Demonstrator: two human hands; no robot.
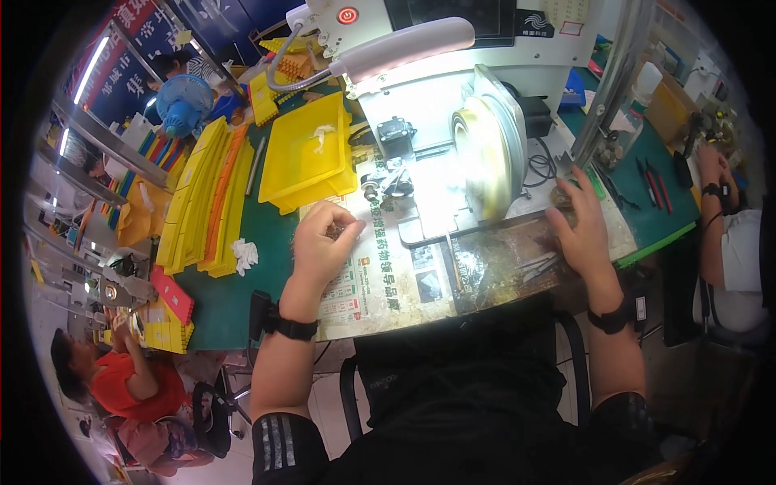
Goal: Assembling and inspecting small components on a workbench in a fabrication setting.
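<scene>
My left hand [322, 238] rests over the printed paper covering the bench, with its fingers curled and the thumb against them. Whatever it pinches, if anything, is hidden or too small to make out. To its right stands a bench machine [376, 103] with a yellowish wheel [482, 162] that looks blurred, under bright light. A small metal fixture [390, 184] sits in front of the machine, nearest my left hand. My right hand [580, 230] is open to the right of the wheel, fingers apart, beside a small round object behind its fingers.
A yellow bin [279, 190] with crumpled white tissue stands behind my left hand. Long yellow trays [190, 202] are stacked farther left. A lamp [404, 48] arches above the machine. Pliers and red-handled tools [659, 186] lie at right. Other people sit on both sides.
</scene>
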